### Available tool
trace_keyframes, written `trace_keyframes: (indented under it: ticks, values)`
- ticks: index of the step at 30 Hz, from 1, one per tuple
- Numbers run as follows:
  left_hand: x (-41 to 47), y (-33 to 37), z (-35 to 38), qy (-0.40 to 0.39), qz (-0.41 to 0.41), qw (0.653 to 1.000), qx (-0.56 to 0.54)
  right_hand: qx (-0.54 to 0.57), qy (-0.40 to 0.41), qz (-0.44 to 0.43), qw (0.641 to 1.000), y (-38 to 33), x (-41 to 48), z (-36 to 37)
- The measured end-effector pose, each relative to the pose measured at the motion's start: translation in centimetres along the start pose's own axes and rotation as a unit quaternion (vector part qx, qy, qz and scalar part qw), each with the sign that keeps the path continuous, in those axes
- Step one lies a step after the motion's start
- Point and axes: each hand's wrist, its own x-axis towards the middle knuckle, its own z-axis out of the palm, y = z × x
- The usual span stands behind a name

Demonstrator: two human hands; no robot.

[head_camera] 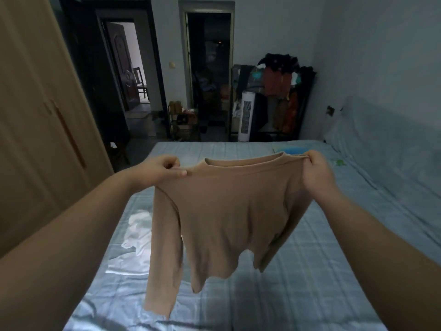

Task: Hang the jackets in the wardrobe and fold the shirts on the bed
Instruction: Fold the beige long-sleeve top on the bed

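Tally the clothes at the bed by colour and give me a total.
Tan: 1, the tan shirt, held up by the left hand and the right hand.
White: 1, the white garment lying on the bed.
Total: 2. The blue shape at the bed's far edge is too unclear to count.

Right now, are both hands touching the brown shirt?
Touching. The head view shows the left hand and the right hand pinching the brown shirt at its shoulders.
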Motion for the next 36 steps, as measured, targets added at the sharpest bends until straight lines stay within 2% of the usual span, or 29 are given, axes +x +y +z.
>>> trace_keyframes:
  ticks: [2,9,13,17,20,26,32,36]
  values:
    - [-0.6,-0.2,0.1,-0.014,0.01,1.0,0.001,-0.021,0.001,-0.014,1.0,0.1,-1.2,-0.3]
    - [-1.8,-0.7,2.4,0.128,0.022,0.988,-0.084,0.011,-0.037,0.007,0.999,0.5,-3.3,-0.9]
    - [-2.4,-1.0,3.6,0.152,0.03,0.984,-0.092,0.04,-0.034,0.02,0.998,0.6,-4.9,-0.7]
    - [-3.3,-1.9,4.0,0.095,0.019,0.993,-0.072,0.019,-0.042,0.004,0.999,0.7,-6.0,-0.4]
    - [-3.8,-2.7,4.0,0.065,0.009,0.998,-0.015,-0.015,-0.056,-0.011,0.998,0.7,-6.1,-0.3]
    - [-4.7,-3.9,3.2,0.022,0.02,0.999,-0.019,-0.15,-0.088,-0.056,0.983,-0.2,-5.8,-0.8]
    - [-4.3,-4.9,1.4,-0.042,-0.004,0.991,0.128,-0.17,-0.143,-0.094,0.97,-1.7,-6.0,-1.0]
    - [-4.2,-5.6,0.7,0.004,-0.002,1.0,0.016,-0.146,-0.136,-0.098,0.975,-2.3,-5.6,-1.5]
